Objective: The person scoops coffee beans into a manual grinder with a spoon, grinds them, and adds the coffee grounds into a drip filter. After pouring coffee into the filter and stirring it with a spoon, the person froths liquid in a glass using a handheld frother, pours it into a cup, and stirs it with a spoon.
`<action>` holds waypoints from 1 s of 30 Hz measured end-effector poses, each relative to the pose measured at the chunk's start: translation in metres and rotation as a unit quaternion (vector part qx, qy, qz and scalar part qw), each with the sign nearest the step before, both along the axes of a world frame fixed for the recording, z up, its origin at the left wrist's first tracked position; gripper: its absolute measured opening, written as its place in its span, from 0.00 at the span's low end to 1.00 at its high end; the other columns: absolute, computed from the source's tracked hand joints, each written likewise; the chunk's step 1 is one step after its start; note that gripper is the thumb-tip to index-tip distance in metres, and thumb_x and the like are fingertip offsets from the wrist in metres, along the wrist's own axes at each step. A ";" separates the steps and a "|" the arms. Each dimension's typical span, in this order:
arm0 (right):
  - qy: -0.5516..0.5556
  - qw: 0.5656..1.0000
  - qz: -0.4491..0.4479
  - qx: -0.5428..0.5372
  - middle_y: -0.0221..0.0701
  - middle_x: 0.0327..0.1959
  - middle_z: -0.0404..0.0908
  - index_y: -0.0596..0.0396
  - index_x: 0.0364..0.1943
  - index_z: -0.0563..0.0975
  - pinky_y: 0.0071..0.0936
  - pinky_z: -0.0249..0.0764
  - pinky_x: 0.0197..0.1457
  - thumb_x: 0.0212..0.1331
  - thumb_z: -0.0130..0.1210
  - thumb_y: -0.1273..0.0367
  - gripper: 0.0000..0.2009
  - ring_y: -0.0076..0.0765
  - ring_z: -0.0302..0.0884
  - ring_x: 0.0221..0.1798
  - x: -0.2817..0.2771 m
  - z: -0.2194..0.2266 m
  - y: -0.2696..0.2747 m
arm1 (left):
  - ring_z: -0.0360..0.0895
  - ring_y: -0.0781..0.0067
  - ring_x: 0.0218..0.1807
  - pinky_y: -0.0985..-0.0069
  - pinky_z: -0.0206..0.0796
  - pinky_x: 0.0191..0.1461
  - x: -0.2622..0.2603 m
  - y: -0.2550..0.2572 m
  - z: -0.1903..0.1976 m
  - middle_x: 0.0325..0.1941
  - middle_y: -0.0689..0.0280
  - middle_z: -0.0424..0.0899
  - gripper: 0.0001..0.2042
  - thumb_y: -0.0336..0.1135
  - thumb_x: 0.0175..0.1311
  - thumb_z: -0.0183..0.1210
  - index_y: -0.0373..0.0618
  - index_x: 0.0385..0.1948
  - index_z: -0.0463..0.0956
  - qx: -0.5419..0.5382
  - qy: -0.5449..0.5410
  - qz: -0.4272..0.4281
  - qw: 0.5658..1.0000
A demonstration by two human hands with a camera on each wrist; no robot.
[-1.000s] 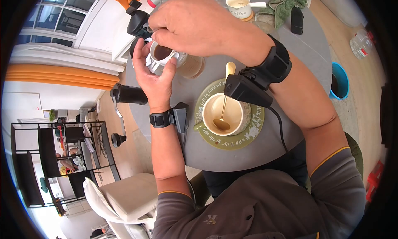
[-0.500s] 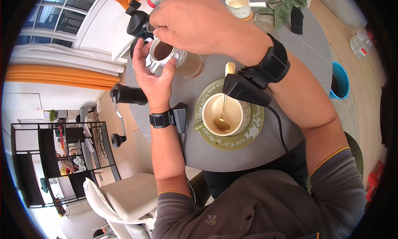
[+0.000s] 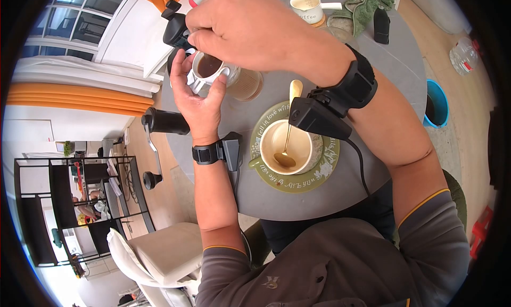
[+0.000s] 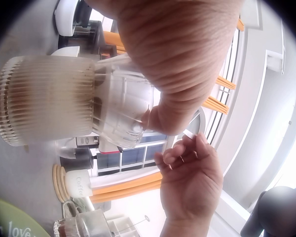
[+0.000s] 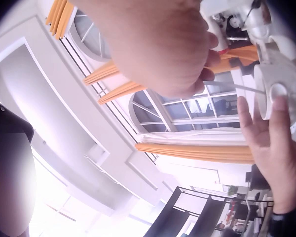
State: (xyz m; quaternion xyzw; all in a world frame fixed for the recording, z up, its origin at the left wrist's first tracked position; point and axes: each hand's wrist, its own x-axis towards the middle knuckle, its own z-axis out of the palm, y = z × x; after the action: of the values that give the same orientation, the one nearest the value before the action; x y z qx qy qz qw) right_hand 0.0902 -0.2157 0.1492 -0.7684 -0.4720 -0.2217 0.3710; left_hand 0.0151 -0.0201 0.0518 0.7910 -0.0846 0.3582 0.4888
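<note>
My left hand [image 3: 199,110] grips a white-rimmed vessel [image 3: 200,81] holding dark liquid. In the left wrist view its clear body [image 4: 121,96] stands on a ribbed glass [image 4: 49,98] with brownish contents. My right hand [image 3: 258,33] is over the vessel, palm down. In the right wrist view that hand [image 5: 158,49] pinches a thin rod [image 5: 240,88], whose far end reaches into the white opening beside the left fingers. The rod is hidden in the head view.
A cream cup [image 3: 302,147] with a gold spoon [image 3: 288,139] stands on a green saucer [image 3: 298,185] near the table's front edge. A black hand grinder [image 3: 169,121] sits at the left. Farther back are a white coffee pot [image 3: 306,14] and a green towel [image 3: 357,11].
My right hand has shifted slightly left over the vessel since half a second ago. My left hand has kept its grip in the same place.
</note>
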 end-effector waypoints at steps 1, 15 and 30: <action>-0.018 1.000 0.005 0.010 0.43 0.25 0.85 0.59 0.27 0.84 0.47 0.74 0.43 0.61 0.53 0.66 0.13 0.48 0.84 0.31 -0.007 0.004 -0.009 | 0.74 0.65 0.64 0.66 0.62 0.72 0.000 0.001 0.000 0.63 0.56 0.77 0.42 0.29 0.51 0.75 0.40 0.71 0.63 0.006 -0.002 -0.001 1.000; -0.031 0.995 -0.040 -0.085 0.45 0.26 0.86 0.59 0.27 0.85 0.47 0.73 0.44 0.58 0.57 0.65 0.12 0.50 0.85 0.33 0.002 -0.005 0.002 | 0.74 0.65 0.63 0.66 0.63 0.71 -0.001 -0.001 0.000 0.63 0.56 0.77 0.42 0.29 0.51 0.74 0.41 0.71 0.63 -0.003 0.002 0.001 1.000; 0.024 0.999 -0.023 -0.036 0.45 0.26 0.85 0.59 0.28 0.84 0.48 0.74 0.43 0.60 0.56 0.66 0.12 0.50 0.85 0.32 -0.008 0.009 -0.006 | 0.73 0.65 0.64 0.66 0.62 0.72 0.000 0.002 0.000 0.63 0.56 0.77 0.42 0.29 0.51 0.74 0.40 0.71 0.63 0.018 0.000 0.009 1.000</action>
State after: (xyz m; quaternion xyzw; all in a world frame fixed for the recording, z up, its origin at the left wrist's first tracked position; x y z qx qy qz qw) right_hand 0.0821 -0.2222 0.1579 -0.7971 -0.4523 -0.1949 0.3495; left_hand 0.0152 -0.0183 0.0517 0.8005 -0.0836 0.3608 0.4713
